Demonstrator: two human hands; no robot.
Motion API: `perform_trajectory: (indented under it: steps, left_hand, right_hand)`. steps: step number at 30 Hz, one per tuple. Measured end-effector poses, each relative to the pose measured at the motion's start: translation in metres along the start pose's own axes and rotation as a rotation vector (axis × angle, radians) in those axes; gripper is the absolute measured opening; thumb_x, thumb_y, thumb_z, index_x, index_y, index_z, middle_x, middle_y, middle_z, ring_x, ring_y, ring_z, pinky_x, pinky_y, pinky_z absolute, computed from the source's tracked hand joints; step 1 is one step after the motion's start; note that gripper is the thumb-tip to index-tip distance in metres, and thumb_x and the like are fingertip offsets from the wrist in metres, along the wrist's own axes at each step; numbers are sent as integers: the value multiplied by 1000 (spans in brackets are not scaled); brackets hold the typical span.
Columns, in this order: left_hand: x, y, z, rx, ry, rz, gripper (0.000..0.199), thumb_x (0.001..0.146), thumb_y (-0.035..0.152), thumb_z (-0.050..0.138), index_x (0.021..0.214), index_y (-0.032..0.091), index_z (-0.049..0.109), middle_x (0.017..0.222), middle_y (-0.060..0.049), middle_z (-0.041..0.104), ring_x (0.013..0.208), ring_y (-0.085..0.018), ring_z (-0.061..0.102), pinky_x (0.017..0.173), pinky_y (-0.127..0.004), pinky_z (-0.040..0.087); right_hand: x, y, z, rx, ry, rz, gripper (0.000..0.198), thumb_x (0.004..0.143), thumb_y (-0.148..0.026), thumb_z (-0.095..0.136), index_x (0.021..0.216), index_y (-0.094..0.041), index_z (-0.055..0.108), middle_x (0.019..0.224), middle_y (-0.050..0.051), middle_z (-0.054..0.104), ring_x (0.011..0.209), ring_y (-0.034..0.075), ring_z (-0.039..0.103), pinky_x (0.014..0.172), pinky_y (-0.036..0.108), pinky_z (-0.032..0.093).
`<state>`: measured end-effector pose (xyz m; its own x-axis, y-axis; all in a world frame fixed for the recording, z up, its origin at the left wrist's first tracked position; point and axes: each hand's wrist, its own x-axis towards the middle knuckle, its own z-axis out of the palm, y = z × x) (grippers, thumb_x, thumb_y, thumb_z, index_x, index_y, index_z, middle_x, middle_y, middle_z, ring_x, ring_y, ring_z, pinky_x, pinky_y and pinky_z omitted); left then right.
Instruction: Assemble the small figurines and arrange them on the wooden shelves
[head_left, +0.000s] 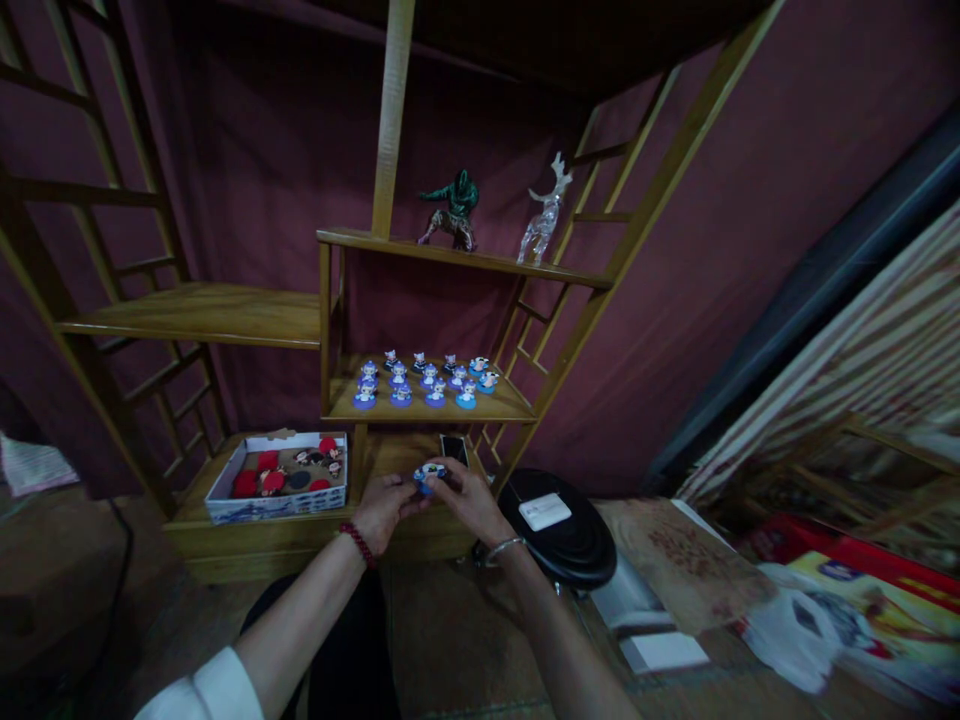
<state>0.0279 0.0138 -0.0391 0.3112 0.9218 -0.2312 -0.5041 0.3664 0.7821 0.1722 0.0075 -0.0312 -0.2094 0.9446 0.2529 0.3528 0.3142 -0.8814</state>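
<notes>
Three rows of small figurines [429, 376]: standing on the middle shelf [517, 407], seemingly set out already.
Held figurine [427, 472]: one blue-and-white piece, off that shelf, between both hands, nearer than the rows.
Left hand [384, 512]: fingers pinching its left side.
Right hand [471, 502]: fingers grasping its right side.
Box [279, 508], left: red and dark pieces [274, 481] lying inside, apparently not set out.

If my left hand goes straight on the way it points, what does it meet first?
The figurine right in front of its fingers, then probably the right hand just beyond; the exact depth between them is hard to judge.
</notes>
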Motion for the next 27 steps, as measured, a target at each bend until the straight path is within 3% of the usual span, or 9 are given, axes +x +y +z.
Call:
perform_trajectory:
  steps: [17,27]
  left_hand:
    - [-7,3,3,25,15,35,5,65,3,57,63,5,61,68,-8,63,65,-14,59,67,-26,51]
    - [-4,3,14,11,9,37,3,67,5,59,65,7,61,67,-7,63,64,-12,59,65,-24,51]
  right_hand:
    - [-1,-4,0,61,0,-12,22,73,-33,56,91,-21,57,89,0,62,83,13,58,77,25,45]
    - [-3,5,-10,102,-9,19,43,67,-28,63,108,-22,48,98,1,61,91,15,57,84,31,44]
